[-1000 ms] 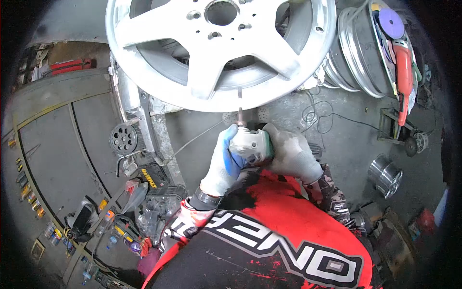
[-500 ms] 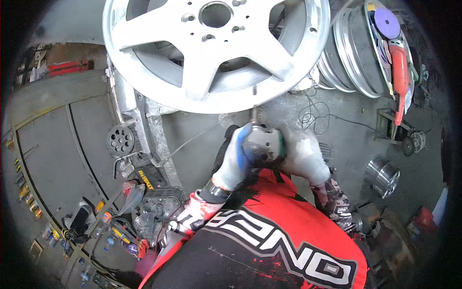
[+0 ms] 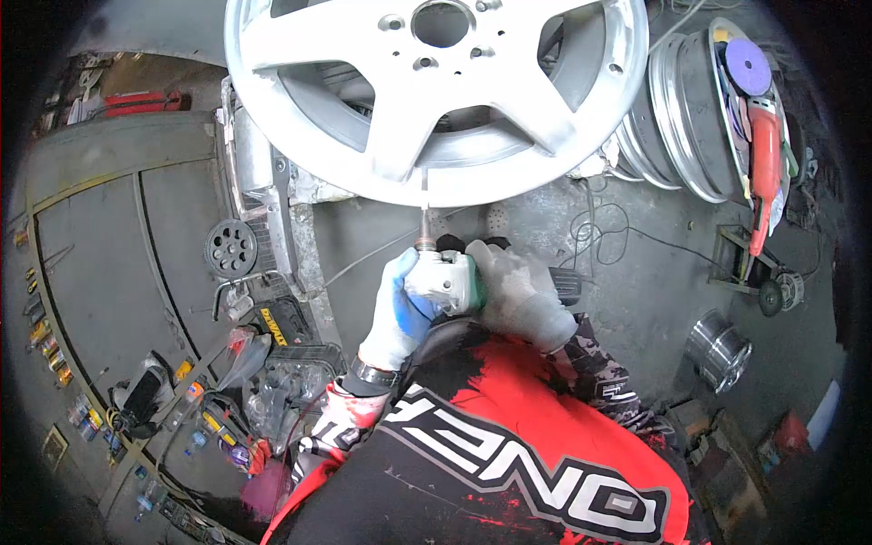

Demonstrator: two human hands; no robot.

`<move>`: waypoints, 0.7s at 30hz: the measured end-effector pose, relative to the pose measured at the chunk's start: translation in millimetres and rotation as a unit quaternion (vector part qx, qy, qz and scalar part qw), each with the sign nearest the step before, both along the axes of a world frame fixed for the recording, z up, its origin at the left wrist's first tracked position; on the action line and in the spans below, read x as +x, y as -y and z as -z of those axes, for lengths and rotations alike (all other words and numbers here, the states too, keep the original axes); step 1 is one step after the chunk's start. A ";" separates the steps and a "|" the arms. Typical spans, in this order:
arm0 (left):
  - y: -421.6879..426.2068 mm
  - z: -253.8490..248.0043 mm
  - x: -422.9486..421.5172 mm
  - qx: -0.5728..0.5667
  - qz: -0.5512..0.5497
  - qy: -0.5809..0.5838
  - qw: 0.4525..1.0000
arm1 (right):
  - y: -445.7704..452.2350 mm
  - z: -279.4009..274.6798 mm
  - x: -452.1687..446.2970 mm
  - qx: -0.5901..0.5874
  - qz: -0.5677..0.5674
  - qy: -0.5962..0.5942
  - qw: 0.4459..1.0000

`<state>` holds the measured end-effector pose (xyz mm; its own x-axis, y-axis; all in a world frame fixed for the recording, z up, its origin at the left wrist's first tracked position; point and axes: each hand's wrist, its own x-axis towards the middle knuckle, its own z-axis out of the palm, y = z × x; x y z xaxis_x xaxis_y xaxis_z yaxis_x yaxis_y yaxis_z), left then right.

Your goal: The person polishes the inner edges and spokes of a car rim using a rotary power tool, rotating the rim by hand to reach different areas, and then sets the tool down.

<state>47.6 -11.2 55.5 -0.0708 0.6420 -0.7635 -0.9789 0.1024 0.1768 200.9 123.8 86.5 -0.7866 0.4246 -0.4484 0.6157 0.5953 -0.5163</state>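
Both my gloved hands are on a power grinder (image 3: 451, 282) with a grey head and a green body. My left hand (image 3: 392, 318), in a white and blue glove, wraps round the head's left side. On the right, the greyish glove of my right hand (image 3: 525, 298) closes round the body. A thin shaft (image 3: 424, 222) points forward from the grinder, and its tip overlaps the near lip of a silver alloy wheel (image 3: 400, 127). Whether the tip touches the metal I cannot tell. The wheel's far part is cut off by the frame's top edge.
More wheel rims (image 3: 677, 118) stand at the right, with a red polisher (image 3: 765, 168) and a purple disc (image 3: 748, 66) on them. A cable (image 3: 599, 222) lies on the floor. Another rim (image 3: 718, 352) is farther right. Tools, bags and a black pulley (image 3: 231, 249) are at left.
My hands and the grinder have moved left along the wheel's near lip, and the shaft with them. The camera view has shifted slightly. Both hands keep their hold.
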 end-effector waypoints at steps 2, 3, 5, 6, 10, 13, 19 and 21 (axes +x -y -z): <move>-4.9 -2.4 6.7 0.018 0.017 -0.012 1.000 | 0.8 -1.4 4.2 0.016 0.014 -0.015 1.000; -8.6 -3.7 11.5 0.035 0.034 -0.026 0.998 | -0.2 -2.6 9.4 0.018 0.013 -0.013 1.000; -17.8 0.6 27.1 0.051 0.067 -0.021 0.996 | -4.6 -5.5 28.2 0.035 0.041 0.000 0.999; -23.8 2.2 35.7 0.056 0.076 -0.009 0.995 | -5.2 -7.4 37.4 0.037 0.040 0.005 0.998; -21.0 39.6 56.5 0.033 0.141 -0.041 0.989 | -4.7 -9.2 55.7 0.107 0.065 -0.002 0.992; -17.9 0.6 37.3 0.051 0.105 0.002 0.993 | 2.4 -4.9 42.4 0.092 0.049 -0.018 0.994; 8.8 -13.5 2.3 0.033 0.062 -0.108 0.992 | 16.1 9.0 3.9 0.040 0.013 -0.048 0.998; 6.0 -13.1 5.7 0.033 0.063 -0.088 0.994 | 15.5 4.8 2.9 0.040 0.014 -0.036 0.998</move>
<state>53.3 -17.2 68.6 -0.1158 0.7019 -0.7028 -0.9125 0.2043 0.3545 203.7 108.3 81.6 -0.8030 0.4784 -0.3554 0.5955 0.6196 -0.5113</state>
